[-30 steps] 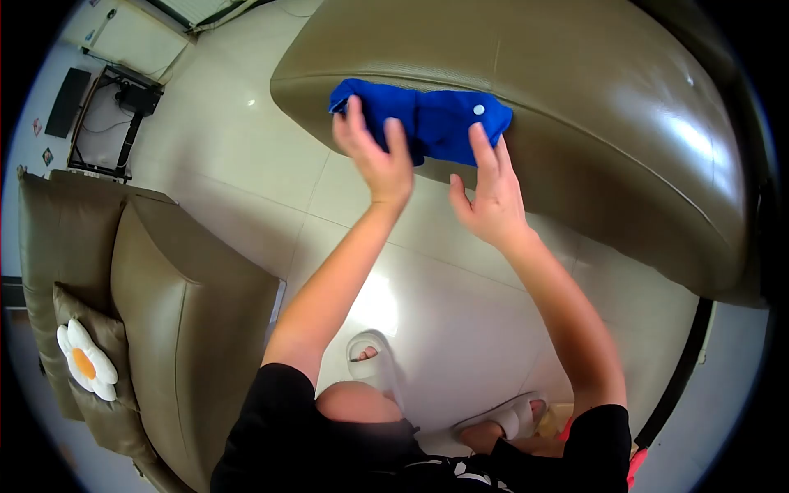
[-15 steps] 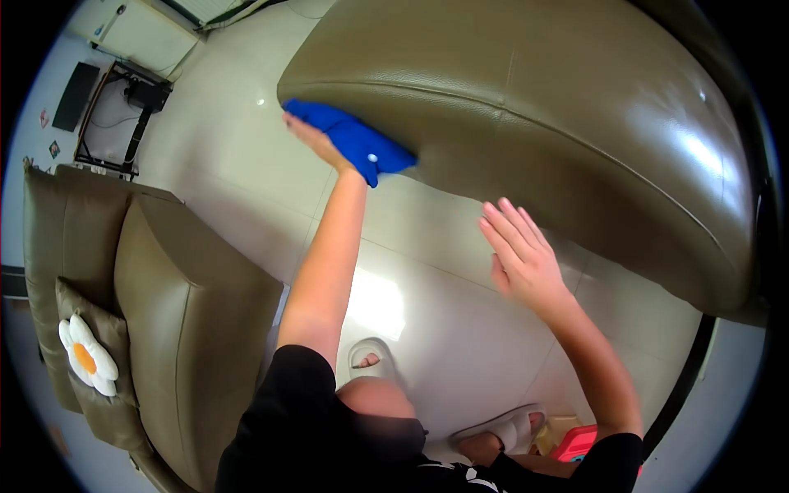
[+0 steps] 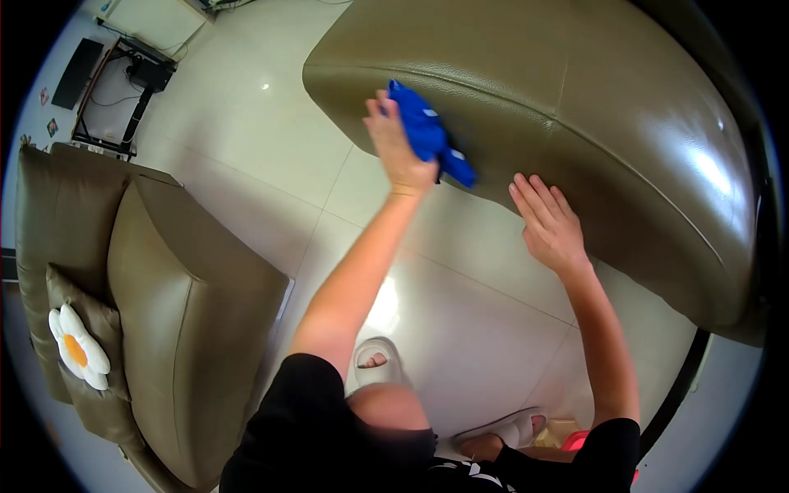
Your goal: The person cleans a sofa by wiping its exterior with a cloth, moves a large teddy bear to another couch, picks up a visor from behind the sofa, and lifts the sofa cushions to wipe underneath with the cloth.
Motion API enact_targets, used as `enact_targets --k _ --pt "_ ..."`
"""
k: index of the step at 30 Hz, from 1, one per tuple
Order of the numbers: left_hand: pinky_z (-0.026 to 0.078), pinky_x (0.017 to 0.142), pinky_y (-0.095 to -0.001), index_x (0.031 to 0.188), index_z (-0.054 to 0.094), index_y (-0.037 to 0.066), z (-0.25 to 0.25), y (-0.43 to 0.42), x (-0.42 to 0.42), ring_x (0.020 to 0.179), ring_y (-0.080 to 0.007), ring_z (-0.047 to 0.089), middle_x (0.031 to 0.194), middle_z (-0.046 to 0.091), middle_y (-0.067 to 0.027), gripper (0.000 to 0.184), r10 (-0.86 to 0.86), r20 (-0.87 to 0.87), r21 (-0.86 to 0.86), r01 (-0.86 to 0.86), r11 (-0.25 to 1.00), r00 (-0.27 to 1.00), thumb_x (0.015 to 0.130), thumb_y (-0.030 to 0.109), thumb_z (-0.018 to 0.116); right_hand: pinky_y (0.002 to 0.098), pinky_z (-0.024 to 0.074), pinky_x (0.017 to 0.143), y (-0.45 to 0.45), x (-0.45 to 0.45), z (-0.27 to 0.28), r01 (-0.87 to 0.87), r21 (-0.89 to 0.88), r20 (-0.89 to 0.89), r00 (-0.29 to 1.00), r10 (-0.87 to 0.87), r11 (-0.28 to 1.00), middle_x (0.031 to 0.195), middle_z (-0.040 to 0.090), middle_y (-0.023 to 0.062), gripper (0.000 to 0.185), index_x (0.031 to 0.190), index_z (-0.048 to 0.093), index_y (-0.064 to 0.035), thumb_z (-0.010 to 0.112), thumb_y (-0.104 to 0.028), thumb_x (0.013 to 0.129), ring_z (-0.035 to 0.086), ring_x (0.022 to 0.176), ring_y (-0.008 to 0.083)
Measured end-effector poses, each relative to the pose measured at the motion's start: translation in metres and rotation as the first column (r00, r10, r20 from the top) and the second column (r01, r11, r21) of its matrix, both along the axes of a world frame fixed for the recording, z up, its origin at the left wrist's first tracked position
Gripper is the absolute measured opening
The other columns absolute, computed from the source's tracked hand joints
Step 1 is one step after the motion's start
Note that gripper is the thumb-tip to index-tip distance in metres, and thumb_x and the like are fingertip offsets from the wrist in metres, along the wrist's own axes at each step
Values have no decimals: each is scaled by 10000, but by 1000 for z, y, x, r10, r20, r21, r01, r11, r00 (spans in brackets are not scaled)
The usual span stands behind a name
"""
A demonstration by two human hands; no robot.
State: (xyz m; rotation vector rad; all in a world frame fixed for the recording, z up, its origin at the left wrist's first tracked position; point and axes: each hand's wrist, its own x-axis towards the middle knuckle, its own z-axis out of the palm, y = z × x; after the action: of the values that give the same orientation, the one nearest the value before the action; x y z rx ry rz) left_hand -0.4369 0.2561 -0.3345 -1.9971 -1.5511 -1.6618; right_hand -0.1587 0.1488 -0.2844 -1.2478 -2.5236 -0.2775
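My left hand (image 3: 398,148) presses a bunched blue cloth (image 3: 423,123) to the side of a brown leather sofa (image 3: 509,152). The cloth lies between my palm and the leather, and its lower end hangs past my wrist. My right hand (image 3: 554,226) is farther right along the same sofa side, fingers stretched out and holding nothing. Its fingertips overlap the lower part of the leather; whether they touch it I cannot tell.
A second brown sofa section (image 3: 193,296) stands at the left, with a flower-shaped cushion (image 3: 78,349) on it. Pale floor tiles (image 3: 246,123) run between the two. A black metal stand (image 3: 136,115) is at the upper left. A red object (image 3: 575,440) lies near my right foot.
My left hand has moved right along the sofa side with the blue cloth. My right hand has shifted slightly right and up toward the leather, and the view has shifted a little.
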Motion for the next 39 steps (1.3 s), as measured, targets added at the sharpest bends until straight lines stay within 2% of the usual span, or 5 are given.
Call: enact_targets --k 7,17,26,35,39 --pt "132 1271 -436 1612 236 19 -4 29 -47 1556 -378 188 1678 231 -193 855 144 685 -191 -15 981 714 802 -111 478 401 400 1167 0 2 4 23 -59 49 999 -20 998 1586 452 -32 715 1452 560 -135 554 56 762 439 1446 173" --pt "311 1145 -549 1572 397 99 -25 -5 -26 1355 -482 403 1561 336 -294 793 19 -190 28 -13 1000 982 823 3 637 384 406 1136 5 8 -17 21 52 127 992 -28 998 1596 440 -49 702 1456 565 -178 560 11 780 435 1442 152" --pt "302 1154 -500 1627 186 62 -23 19 -28 1348 -458 348 1469 310 -271 820 356 637 -311 -195 930 683 904 -48 556 472 418 1084 5 4 -27 83 79 193 977 -97 993 1612 407 3 753 1499 526 -267 636 -123 769 469 1394 243" --pt "232 1185 -538 1532 307 -7 -50 -24 15 1360 -502 308 1472 275 -302 728 146 293 -268 -65 961 945 851 -85 553 416 365 1090 14 16 -52 55 258 294 947 -132 964 1588 440 -42 727 1474 555 -366 593 -166 776 456 1390 207" --pt "344 1107 -485 1446 361 -21 -29 44 -56 1270 -419 417 1384 383 -245 580 531 737 -428 -320 845 418 924 3 613 339 246 1178 14 8 -46 88 283 216 964 -153 955 1595 429 -125 784 1485 536 -384 577 -137 742 339 1487 101"
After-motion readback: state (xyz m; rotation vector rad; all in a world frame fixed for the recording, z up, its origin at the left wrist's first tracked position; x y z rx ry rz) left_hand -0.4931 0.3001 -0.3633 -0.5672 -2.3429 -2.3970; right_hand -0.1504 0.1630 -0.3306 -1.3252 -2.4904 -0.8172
